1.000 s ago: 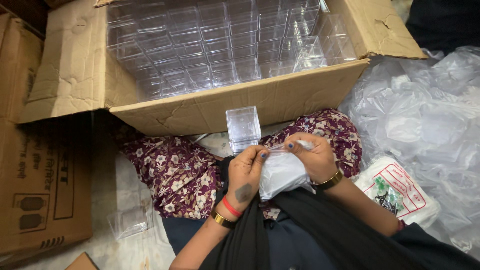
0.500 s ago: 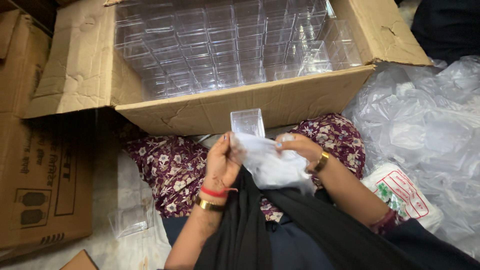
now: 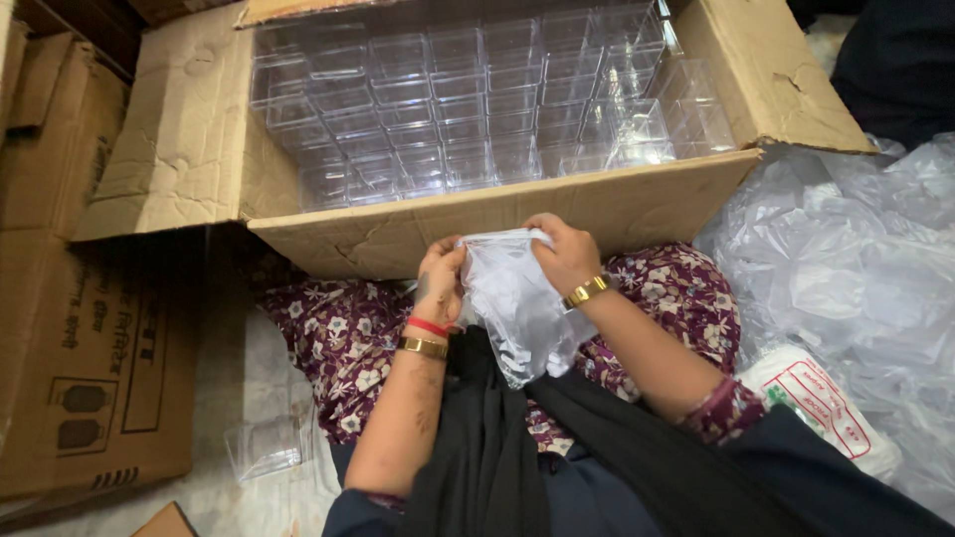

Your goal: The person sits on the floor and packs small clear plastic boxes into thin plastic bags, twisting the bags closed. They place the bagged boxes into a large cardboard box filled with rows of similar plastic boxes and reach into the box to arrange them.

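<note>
A closed brown carton (image 3: 95,368) stands at the far left, and a loose clear plastic box (image 3: 264,447) lies on the floor beside it. Above, the open cardboard box (image 3: 179,149) holds rows of clear containers (image 3: 448,109). The left hand (image 3: 440,283) pinches one top edge of a thin clear plastic bag (image 3: 517,308) over the lap; the right hand (image 3: 565,254) pinches the other edge. Keeping both grips near the mouth and pulling evenly apart should open it cleanly without tearing. Crumpled plastic sheeting (image 3: 846,268) lies to the right.
</note>
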